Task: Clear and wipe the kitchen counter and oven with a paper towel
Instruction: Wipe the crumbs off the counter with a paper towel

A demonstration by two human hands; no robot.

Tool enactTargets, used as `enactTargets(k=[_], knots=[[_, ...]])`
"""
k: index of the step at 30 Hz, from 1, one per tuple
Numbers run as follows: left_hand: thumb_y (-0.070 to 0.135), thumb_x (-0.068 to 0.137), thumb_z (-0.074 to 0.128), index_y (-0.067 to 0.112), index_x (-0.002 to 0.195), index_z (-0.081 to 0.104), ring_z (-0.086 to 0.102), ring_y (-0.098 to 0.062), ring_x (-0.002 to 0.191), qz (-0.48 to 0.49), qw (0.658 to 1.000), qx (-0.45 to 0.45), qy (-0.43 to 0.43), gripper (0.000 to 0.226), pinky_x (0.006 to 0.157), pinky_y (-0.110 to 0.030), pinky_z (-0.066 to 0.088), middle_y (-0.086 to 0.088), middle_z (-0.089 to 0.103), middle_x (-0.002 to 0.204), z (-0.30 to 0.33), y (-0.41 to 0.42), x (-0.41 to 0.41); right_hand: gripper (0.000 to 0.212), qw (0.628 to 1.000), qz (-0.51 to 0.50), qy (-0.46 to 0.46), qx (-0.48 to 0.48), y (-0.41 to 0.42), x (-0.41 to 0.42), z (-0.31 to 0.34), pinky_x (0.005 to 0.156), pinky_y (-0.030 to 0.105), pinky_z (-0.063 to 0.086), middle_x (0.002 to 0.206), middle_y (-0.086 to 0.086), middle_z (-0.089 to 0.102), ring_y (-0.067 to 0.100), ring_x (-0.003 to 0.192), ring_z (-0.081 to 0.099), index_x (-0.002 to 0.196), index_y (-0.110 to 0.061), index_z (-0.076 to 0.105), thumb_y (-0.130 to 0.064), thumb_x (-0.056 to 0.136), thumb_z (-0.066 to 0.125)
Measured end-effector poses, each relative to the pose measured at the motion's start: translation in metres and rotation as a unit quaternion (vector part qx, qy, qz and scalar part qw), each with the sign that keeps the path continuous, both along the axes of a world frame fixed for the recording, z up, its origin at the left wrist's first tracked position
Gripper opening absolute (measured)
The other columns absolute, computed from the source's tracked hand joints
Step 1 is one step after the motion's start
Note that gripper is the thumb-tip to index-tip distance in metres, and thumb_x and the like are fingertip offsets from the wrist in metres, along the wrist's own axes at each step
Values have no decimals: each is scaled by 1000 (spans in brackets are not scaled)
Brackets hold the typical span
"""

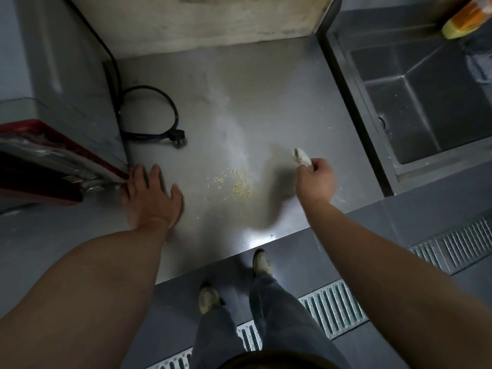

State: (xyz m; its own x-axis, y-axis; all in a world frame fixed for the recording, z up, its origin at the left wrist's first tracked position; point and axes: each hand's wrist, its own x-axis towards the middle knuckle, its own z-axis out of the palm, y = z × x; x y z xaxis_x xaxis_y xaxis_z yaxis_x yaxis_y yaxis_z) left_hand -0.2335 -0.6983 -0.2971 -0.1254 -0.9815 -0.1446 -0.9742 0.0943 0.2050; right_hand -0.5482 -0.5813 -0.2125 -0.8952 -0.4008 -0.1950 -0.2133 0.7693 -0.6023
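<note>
A steel counter (253,102) fills the middle of the view. A small heap of yellowish crumbs (238,182) lies on it near the front edge. My right hand (315,179) grips a crumpled, soiled paper towel (302,157) just right of the crumbs, held a little above the surface. My left hand (150,193) rests flat on the counter with fingers spread, its fingertips touching the corner of a red-and-black oven (48,166) at the left.
A black power cord with its plug (159,121) loops on the counter beside the oven. A steel sink (415,102) is sunk in at the right, with a yellow-orange bottle (466,20) at its far corner. Floor drain grates (330,307) run below the counter edge by my feet.
</note>
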Motion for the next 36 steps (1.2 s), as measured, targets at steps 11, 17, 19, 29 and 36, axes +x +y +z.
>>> enactTargets(k=[11,17,19,29,36], knots=[[60,87,31,24,149,32,15,-27,149,-4,1000,4,-8,72,118,-49,9,-13,24,160,-3,-2,2,26,975,198,-32,96,-32,59,-27,70,30,45,99,10,68,30,87,63,106,-18,69,-30,87,55],[58,91,34,26,153,25,5,-22,151,-22,1000,16,-4,70,120,-48,7,-9,15,164,-5,-2,7,9,978,184,-96,-8,-29,77,-17,52,16,35,70,-16,58,4,64,54,90,-29,63,-24,86,57],[55,93,40,25,154,25,2,-22,152,-35,999,25,-2,70,121,-47,6,-9,12,165,-3,-4,9,7,983,160,-83,-20,-22,66,-9,52,16,35,70,-17,57,-1,64,52,88,-29,60,-23,86,58],[38,96,56,20,119,66,49,-28,128,-131,980,118,93,31,106,-31,36,-8,50,144,51,13,41,8,978,205,-32,21,5,68,16,57,25,34,70,-9,56,19,68,54,88,-24,62,-20,84,55],[30,88,52,19,91,69,62,-31,91,-112,994,17,7,20,75,-34,49,-6,66,99,97,60,129,18,943,331,-10,33,-15,134,46,67,28,39,91,5,62,24,77,55,100,-16,67,-21,86,56]])
